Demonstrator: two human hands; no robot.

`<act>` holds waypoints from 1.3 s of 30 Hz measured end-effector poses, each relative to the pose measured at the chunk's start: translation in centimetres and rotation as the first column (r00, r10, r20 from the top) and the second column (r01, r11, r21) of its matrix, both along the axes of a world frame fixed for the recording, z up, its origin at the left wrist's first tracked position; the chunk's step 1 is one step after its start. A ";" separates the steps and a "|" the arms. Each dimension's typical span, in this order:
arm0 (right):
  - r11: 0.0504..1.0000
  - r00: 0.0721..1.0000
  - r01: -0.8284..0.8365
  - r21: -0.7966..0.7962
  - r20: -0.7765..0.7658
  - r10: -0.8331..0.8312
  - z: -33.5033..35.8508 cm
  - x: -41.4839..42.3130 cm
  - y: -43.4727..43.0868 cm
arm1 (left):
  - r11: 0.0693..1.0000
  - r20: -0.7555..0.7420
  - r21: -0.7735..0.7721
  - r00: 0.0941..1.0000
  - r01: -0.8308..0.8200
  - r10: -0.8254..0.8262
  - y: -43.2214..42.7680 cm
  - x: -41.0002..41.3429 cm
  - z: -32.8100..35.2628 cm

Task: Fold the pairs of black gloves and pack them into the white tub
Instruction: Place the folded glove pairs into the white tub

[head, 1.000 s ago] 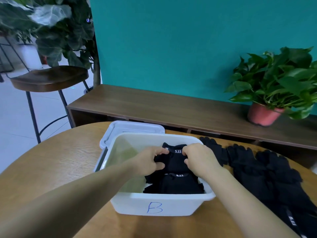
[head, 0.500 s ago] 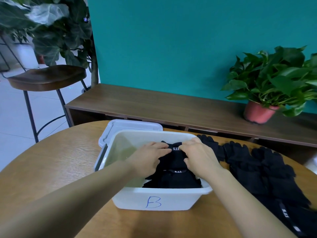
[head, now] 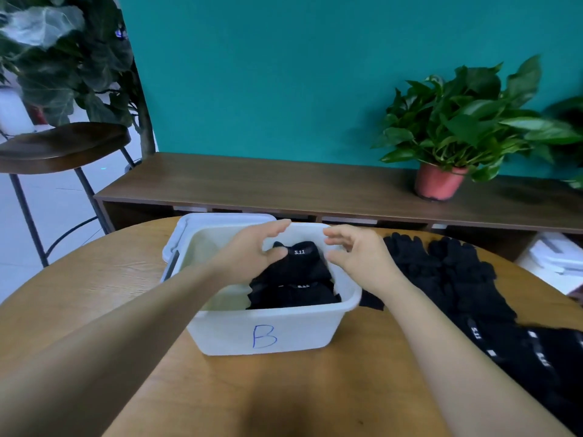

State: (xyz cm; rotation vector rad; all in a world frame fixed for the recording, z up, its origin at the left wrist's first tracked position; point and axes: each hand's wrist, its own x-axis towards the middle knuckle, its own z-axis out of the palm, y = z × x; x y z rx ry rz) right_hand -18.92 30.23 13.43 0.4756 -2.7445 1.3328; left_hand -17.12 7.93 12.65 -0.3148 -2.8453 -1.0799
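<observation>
The round wooden tabletop (head: 94, 294) has bare room at the left and along the near edge. Its far edge curves close to a long low cabinet (head: 284, 187) against the teal wall. A spread pile of loose black gloves (head: 457, 279) fills the tabletop's right side as far as that edge and touches the right wall of the white tub (head: 299, 332). The tub, marked B, stands in the middle, its left half bare. A stool (head: 63, 146) stands off the tabletop's far left, and a potted plant (head: 438, 184) sits on the cabinet at the right. Over the tub, the left hand (head: 249, 250) has loosely spread fingers and its thumb at the cuff of the folded gloves (head: 293, 279). The right hand (head: 359, 253) hovers above the tub's right rim, fingers apart and holding nothing. The folded gloves lie in the tub's right half. A white lid (head: 195, 222) pokes out behind the tub.
</observation>
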 end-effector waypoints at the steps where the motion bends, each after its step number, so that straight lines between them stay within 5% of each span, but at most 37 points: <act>1: 0.999 1.000 0.021 -0.037 -0.018 -0.022 0.2 0.7 0.6 | 1.000 -0.015 0.028 1.000 0.007 -0.006 0.7 0.3 0.4; 10: 0.910 0.949 0.313 -0.271 0.043 -0.313 -3.6 7.7 8.4 | 0.960 -0.124 0.140 0.967 0.241 -0.224 12.1 4.5 1.9; 17: 0.856 0.860 0.506 -0.105 -0.013 -0.510 -8.7 11.1 15.5 | 0.923 -0.078 0.119 0.930 0.366 -0.359 21.3 5.6 -1.8; 31: 0.788 0.789 0.613 0.055 -0.083 -0.609 -15.6 9.7 17.9 | 0.906 0.151 -0.103 0.907 0.410 -0.393 28.7 -1.8 -11.8; 39: 0.821 0.824 0.566 -0.080 0.016 -0.566 -15.7 11.2 17.8 | 0.931 0.125 -0.211 0.953 0.298 -0.277 26.5 1.9 -12.6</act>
